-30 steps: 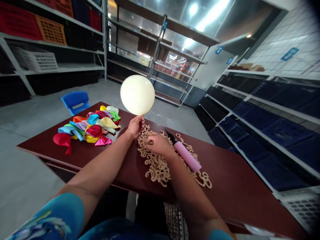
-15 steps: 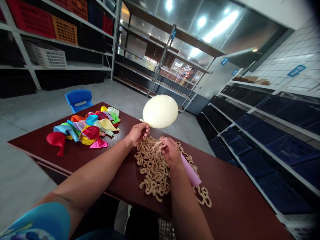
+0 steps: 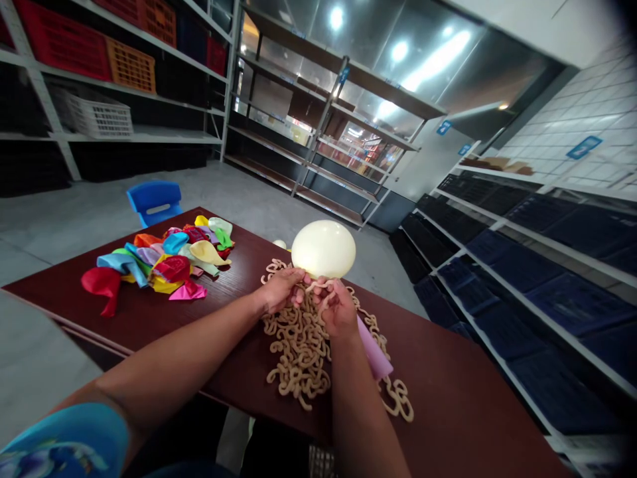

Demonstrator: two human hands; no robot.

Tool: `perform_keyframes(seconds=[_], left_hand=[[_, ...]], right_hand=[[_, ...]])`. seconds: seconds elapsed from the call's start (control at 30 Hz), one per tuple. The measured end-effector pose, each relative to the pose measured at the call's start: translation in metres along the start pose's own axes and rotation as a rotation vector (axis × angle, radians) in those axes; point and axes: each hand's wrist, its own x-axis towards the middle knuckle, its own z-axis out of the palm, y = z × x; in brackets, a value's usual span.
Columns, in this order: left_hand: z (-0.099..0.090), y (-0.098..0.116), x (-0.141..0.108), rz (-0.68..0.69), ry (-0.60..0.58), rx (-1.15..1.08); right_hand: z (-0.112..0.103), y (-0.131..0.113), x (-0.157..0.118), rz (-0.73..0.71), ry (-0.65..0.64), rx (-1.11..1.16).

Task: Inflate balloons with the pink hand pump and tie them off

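An inflated cream-white balloon (image 3: 323,247) stands just beyond my hands over the table. My left hand (image 3: 283,291) is closed, pinching the balloon's neck between thumb and fingers. My right hand (image 3: 340,311) grips a thin tan cord (image 3: 314,286), which stretches across to the left fingertips; whether it loops around the neck is hard to see. Beneath both hands lies a heap of curly tan cords (image 3: 298,355). A smooth pink cylinder (image 3: 374,350), partly covered by my right wrist, rests on the cords at the right.
Uninflated balloons (image 3: 172,262) in many colours lie on the left of the dark red-brown table (image 3: 448,392). Behind it is a blue chair (image 3: 155,199). Shelves with crates (image 3: 132,65) line the left, and dark blue bins (image 3: 572,299) fill racks on the right.
My left hand has come down and right with the balloon, meeting my right hand. The cord now reaches between the fingers of both hands.
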Motion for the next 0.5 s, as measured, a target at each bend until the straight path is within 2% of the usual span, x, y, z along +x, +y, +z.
perform_keyframes(seconds=[0.13, 0.33, 0.5], left_hand=[[0.0051, -0.0031, -0.0012, 0.0, -0.01, 0.027], [0.0049, -0.0079, 0.0004, 0.012, -0.018, 0.073], [0.0051, -0.0107, 0.0009, 0.013, -0.031, 0.074]], right_hand=[[-0.0007, 0.001, -0.0001, -0.028, -0.038, -0.008], [-0.0068, 0.0024, 0.0011, -0.12, -0.006, 0.007], [-0.006, 0.0027, 0.0013, -0.1, 0.001, -0.002]])
